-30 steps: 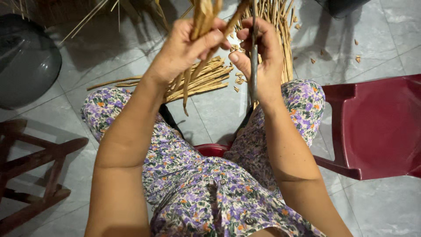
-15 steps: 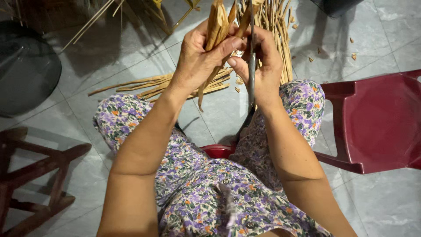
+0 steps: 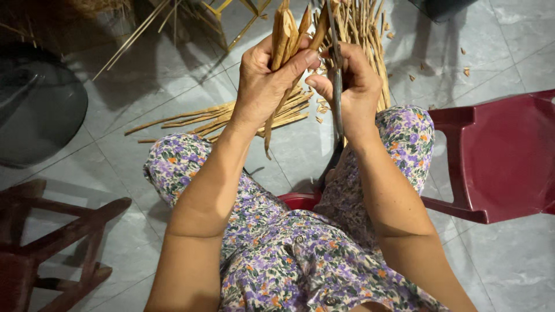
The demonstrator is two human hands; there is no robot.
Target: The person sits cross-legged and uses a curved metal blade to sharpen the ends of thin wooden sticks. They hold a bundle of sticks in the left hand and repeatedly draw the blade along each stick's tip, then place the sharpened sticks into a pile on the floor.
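Note:
My left hand (image 3: 266,81) grips a small bunch of tan bamboo strips (image 3: 283,40), held upright in front of me, with one strip hanging down toward my lap. My right hand (image 3: 352,86) is closed around a long metal knife (image 3: 335,75) whose blade stands against the strips near their top, thumb close to my left thumb. I sit in floral-print clothes with my knees apart above a grey tiled floor.
A loose pile of bamboo strips (image 3: 219,118) lies on the floor ahead, another bundle (image 3: 370,34) at the top. A dark red plastic chair (image 3: 503,156) stands at the right, a wooden stool (image 3: 52,237) at the lower left, a dark round basin (image 3: 34,110) at the left.
Both hands have stayed together on the strips and knife. The bunch now stands more upright and closer to the knife blade; the view has shifted slightly.

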